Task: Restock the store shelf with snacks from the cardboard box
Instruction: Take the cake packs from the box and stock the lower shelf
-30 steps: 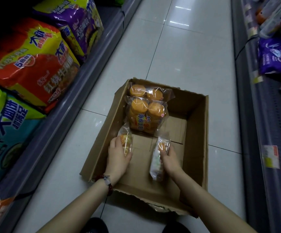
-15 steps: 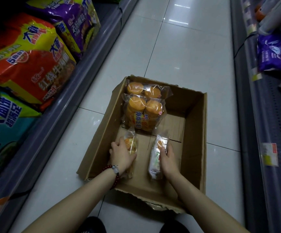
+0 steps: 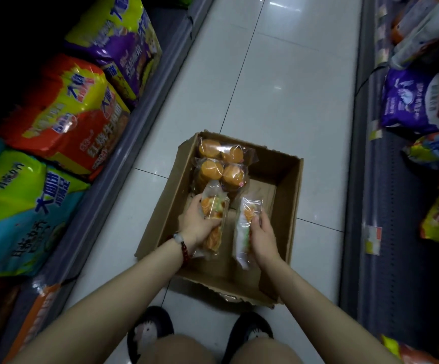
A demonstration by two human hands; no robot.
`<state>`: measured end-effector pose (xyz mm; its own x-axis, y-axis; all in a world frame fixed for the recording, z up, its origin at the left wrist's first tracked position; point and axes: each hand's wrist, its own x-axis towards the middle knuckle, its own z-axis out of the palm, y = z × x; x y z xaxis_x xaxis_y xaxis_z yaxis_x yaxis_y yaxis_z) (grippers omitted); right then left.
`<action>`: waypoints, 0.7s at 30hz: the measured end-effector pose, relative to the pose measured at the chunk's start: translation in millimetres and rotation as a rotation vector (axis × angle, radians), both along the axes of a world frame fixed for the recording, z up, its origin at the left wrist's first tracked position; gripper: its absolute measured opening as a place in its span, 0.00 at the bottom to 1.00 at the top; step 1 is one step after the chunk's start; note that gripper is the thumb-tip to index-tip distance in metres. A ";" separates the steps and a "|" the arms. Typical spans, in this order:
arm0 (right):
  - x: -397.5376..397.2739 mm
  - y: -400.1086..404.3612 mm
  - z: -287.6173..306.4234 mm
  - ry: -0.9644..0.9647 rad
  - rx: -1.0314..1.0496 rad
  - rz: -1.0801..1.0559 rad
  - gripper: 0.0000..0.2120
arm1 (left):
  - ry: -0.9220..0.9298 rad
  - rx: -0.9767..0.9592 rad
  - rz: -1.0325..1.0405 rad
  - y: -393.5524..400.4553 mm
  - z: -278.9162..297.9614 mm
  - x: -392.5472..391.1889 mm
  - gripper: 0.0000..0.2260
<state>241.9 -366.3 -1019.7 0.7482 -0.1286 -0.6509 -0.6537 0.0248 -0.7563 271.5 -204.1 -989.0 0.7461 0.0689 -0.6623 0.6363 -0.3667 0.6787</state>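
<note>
Both crinkly clear snack packs lifted since earlier: left hand (image 3: 197, 225) grips one (image 3: 214, 206), right hand (image 3: 263, 236) other (image 3: 243, 232).

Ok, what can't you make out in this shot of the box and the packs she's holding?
Head view only:
- Left pack: its side is covered by the left hand.
- Right pack: label blurred, edge behind the right hand.
- Box: near floor hidden by both forearms.
- Two packs at the far end: print too small to read.
- Shelf bags: cut off by the left edge.
</note>
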 end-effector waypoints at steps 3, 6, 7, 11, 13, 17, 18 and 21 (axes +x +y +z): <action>4.5 4.3 74.6 0.022 0.033 -0.002 0.18 | 0.036 -0.087 0.066 5.1 72.6 2.8 0.28; 10.2 13.7 151.5 0.031 0.080 0.013 0.17 | 0.034 -0.139 0.096 9.2 148.5 2.9 0.27; 13.5 17.3 177.1 0.032 0.084 0.026 0.17 | 0.031 -0.143 0.112 11.3 175.3 3.4 0.27; 33.9 33.6 282.4 -0.016 0.076 0.103 0.17 | -0.014 -0.134 0.183 25.5 280.0 8.4 0.26; 46.7 43.2 341.0 -0.050 0.064 0.156 0.19 | -0.030 -0.107 0.211 37.1 333.2 12.4 0.27; 71.5 65.6 444.3 -0.102 0.048 0.275 0.24 | -0.105 -0.094 0.319 60.2 428.3 22.5 0.33; 76.8 71.9 469.1 -0.108 0.054 0.291 0.23 | -0.131 -0.089 0.339 66.0 451.2 24.5 0.36; 90.6 91.2 539.1 -0.178 0.080 0.339 0.19 | -0.196 -0.095 0.392 82.0 521.6 28.6 0.31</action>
